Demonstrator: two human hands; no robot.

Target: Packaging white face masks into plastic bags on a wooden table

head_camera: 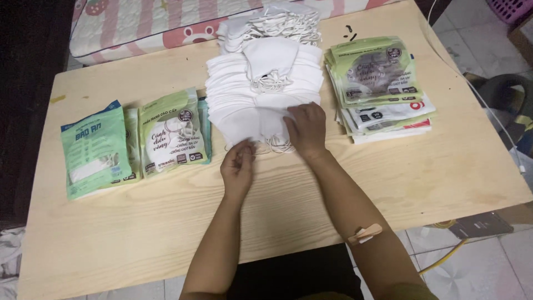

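Head view: I see the stack of white masks [261, 94] at the centre of the pale wooden desk [166, 222]: soft folded fabric with thin elastic loops. The left hand [237, 166] pinches the near edge of the front mask, its grip narrow. The right hand [306, 129] lies flat on the stack, fingers closed over fabric. Glossy green packets [136, 141] lie left; flat empty pouches [380, 83] are stacked right.
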